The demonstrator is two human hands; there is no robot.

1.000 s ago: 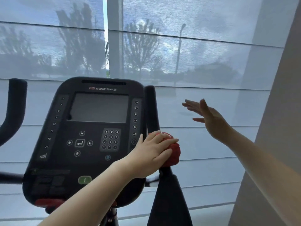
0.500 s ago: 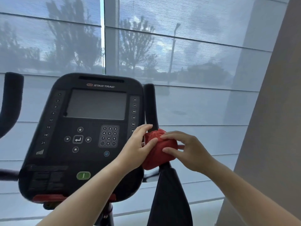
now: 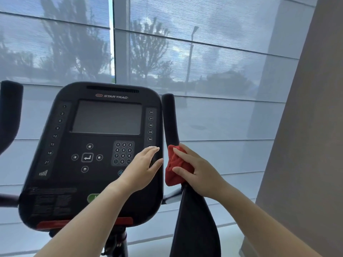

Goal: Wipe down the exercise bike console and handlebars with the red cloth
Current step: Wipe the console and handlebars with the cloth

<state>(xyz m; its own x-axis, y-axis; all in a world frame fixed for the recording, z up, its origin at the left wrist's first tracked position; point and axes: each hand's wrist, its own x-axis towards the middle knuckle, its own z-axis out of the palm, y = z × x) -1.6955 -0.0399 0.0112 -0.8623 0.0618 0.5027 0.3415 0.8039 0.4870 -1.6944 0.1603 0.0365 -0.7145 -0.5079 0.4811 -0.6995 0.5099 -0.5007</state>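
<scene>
The red cloth is bunched against the right handlebar of the exercise bike, at the bend where the upright black grip meets the broader dark arm below it. The right hand holds it there, fingers curled over the top of the cloth and thumb pressing its lower side, so the cloth shows on the side of the bar facing the console. The left hand is just beside the cloth and apart from it, flat and empty with fingers straight and together, lying over the console's right edge near the bottom of the numbered column; whether it actually touches the panel is hard to tell. The console is a black Star Trac unit with a dark screen, a numeric keypad, arrow buttons around an enter key, and a green button partly hidden by the left forearm. The left handlebar rises at the far left edge. Behind the bike hang grey roller blinds with trees and a lamp post showing through, and a beige wall stands at the right.
</scene>
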